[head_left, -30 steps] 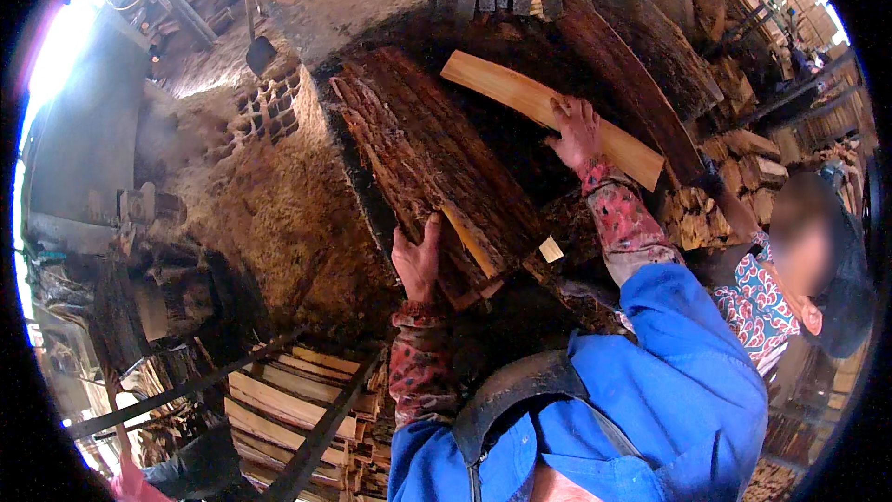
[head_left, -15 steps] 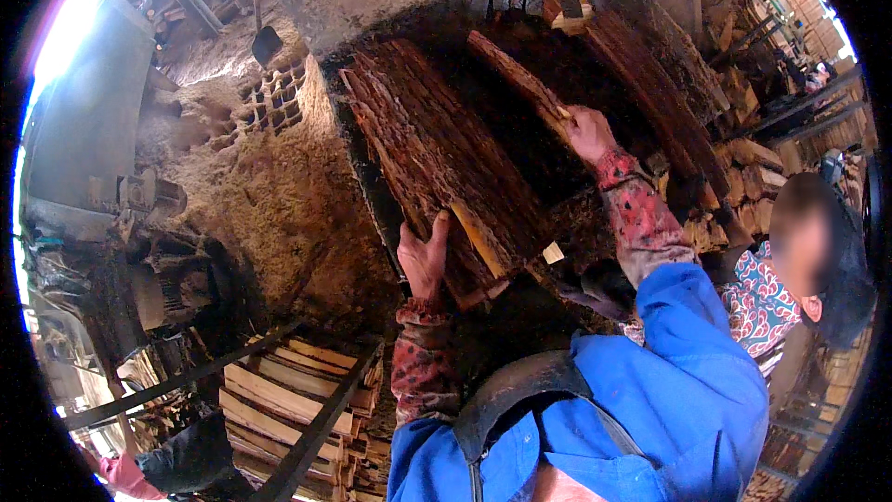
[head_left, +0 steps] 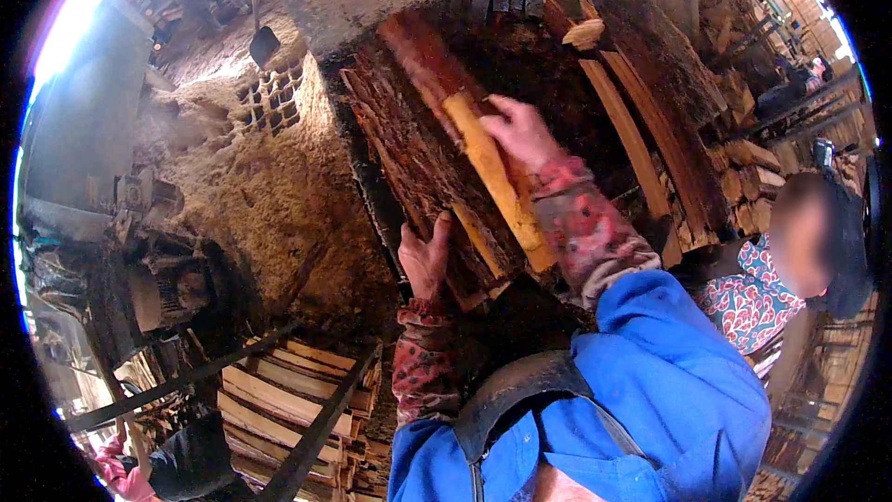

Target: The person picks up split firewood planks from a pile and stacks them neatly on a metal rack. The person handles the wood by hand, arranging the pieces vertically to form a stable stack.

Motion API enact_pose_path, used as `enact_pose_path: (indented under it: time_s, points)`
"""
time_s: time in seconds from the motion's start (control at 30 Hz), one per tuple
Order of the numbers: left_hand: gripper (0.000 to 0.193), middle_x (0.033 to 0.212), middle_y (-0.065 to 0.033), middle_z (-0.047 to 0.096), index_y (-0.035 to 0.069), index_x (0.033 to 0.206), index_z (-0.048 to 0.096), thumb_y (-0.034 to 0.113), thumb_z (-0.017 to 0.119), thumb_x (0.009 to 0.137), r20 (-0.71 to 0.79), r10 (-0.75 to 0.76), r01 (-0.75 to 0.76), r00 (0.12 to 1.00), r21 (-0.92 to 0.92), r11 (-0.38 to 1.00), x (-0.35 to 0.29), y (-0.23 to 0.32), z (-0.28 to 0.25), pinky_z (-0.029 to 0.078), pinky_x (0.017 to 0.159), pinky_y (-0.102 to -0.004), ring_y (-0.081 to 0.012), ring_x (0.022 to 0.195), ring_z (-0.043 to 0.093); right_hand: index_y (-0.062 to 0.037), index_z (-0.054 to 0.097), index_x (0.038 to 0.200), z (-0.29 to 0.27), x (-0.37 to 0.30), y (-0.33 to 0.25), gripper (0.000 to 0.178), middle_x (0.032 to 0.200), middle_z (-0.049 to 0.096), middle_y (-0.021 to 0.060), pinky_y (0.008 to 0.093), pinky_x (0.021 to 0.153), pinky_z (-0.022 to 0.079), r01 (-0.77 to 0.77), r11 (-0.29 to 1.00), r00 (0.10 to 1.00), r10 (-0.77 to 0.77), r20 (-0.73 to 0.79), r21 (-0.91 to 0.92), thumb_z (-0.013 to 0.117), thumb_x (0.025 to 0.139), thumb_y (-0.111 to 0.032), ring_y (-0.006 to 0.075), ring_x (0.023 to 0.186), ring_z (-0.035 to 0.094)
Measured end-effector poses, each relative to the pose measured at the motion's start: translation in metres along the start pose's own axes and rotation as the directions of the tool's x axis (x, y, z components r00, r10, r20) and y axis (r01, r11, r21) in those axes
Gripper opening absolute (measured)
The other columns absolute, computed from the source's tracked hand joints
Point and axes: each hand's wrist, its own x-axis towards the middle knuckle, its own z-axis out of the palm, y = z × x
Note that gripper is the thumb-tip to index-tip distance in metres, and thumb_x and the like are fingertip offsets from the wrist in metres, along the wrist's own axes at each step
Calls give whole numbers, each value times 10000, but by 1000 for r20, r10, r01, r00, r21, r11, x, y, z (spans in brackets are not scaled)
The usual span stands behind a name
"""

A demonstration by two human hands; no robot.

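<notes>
A stack of rough, bark-covered wood slabs lies slanted before me. My left hand grips its near left edge, thumb on top beside a yellow strip of bare wood. On the right side of the stack lies another slab, with a smooth yellow-orange patch at its near part and a reddish, motion-blurred far end. My right hand has its fingers at this slab's right edge; their undersides are hidden. Farther right, long narrow wood strips lie apart from the stack.
Sawdust heaps up left of the stack, with a metal grid and a shovel beyond. Pale boards are piled at lower left behind dark bars. A co-worker is close on the right, and another person at lower left.
My right hand has swung left and nearer, bringing the slab over onto the stack. My left hand has stayed put. Strips at the right have shifted, and the co-worker there has moved slightly.
</notes>
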Motion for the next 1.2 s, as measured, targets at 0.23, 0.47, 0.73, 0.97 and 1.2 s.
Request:
enact_pose_path:
  time_s: [0.23, 0.47, 0.73, 0.97, 1.2]
  points:
    - [493, 1004, -161, 696, -101, 1095, 584, 306, 741, 866, 26, -64, 65, 998, -51, 997, -11, 67, 5, 513, 791, -365, -206, 878, 645, 30, 633, 1139, 23, -14, 34, 380, 1113, 593, 210, 427, 901, 480, 226, 935, 974, -216, 67, -273, 634, 895, -260, 371, 1039, 575]
    - [585, 1141, -168, 654, -173, 1202, 505, 272, 724, 893, 70, -80, 88, 994, -122, 989, 4, 4, 14, 458, 913, -326, -211, 1001, 602, 24, 639, 1122, -47, -67, 9, 393, 1142, 608, 178, 400, 929, 480, 146, 955, 983, -168, -68, -259, 725, 824, -218, 358, 1078, 580]
    - [617, 1076, -169, 670, -175, 1193, 520, 296, 748, 867, 71, -64, 73, 995, -127, 989, -5, 40, 10, 476, 876, -338, -201, 977, 605, -72, 549, 1315, -97, -132, 90, 627, 1276, 477, 197, 425, 995, 436, -205, 657, 975, 199, -95, -726, 781, 758, -241, 382, 1181, 483]
    - [548, 1005, -124, 683, -147, 1125, 564, 281, 770, 852, -13, -24, 23, 1000, -63, 998, -1, 23, 20, 491, 819, -328, -185, 924, 601, -99, 438, 1399, -100, -116, 116, 834, 1226, 531, 235, 478, 876, 513, -235, 750, 938, 341, 57, -618, 814, 688, -322, 438, 1082, 575]
    - [506, 968, -126, 693, -96, 1086, 601, 318, 767, 847, 4, 36, -35, 999, -112, 993, 9, -16, 17, 505, 785, -338, -182, 877, 618, 12, 485, 1328, -78, -104, 108, 776, 1127, 664, 229, 420, 902, 511, -245, 921, 965, 261, 14, -303, 803, 689, -292, 358, 1004, 662]
